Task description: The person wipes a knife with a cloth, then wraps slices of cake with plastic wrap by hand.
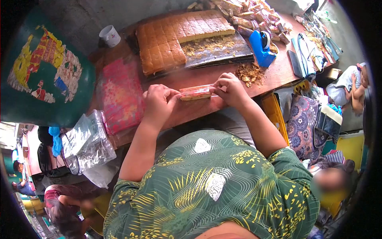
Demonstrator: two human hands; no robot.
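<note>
A small wrapped cake slice (195, 92) lies lengthwise between my two hands, near the table's front edge. My left hand (162, 99) pinches its left end with thumb and fingers. At its right end, my right hand (227, 88) pinches the clear wrapper. Behind them a sliced brown cake (163, 44) rests on a dark tray (221, 51), whose bare part holds crumbs. A blue tape dispenser (262, 49) stands right of the tray, beside a pile of brown crumbs (250, 74).
Wrapped slices (258, 18) are heaped at the back. Pink printed sheets (121, 95) and clear plastic bags (88, 141) lie left. A white mug (110, 36) stands near a green drum (47, 71). Other people sit at both sides. A yellow crate (274, 115) is below the table's right side.
</note>
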